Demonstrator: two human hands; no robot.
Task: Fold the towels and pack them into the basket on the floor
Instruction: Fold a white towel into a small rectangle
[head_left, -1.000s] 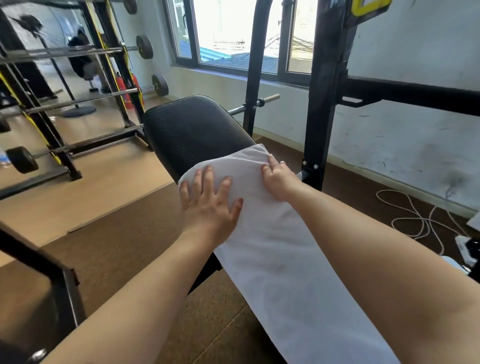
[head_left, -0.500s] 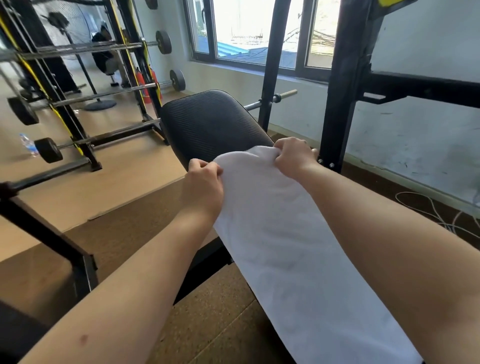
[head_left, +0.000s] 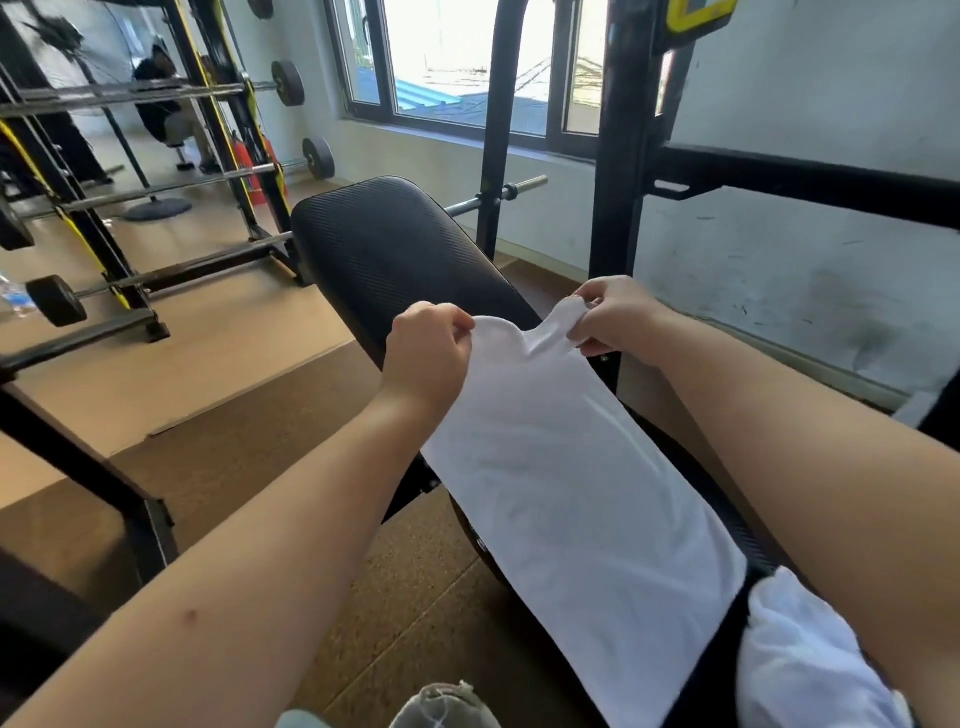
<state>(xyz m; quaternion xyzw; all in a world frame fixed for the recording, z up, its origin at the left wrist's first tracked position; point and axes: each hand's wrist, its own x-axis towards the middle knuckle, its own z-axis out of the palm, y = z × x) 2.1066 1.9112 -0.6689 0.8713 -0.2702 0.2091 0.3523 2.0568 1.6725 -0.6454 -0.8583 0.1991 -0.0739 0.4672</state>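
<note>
White towel, laid lengthwise on black weight bench; far corners pinched and lifted by left hand and right hand. Bare floor to the left.

The left hand and right hand lay flat; now they pinch the towel at its 12 o'clock corners, lifted up.

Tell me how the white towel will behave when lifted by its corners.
Probably floppy: the white towel sags between the left hand and right hand pinching its corners. Likely light, since fingertip pinches raise it.
</note>
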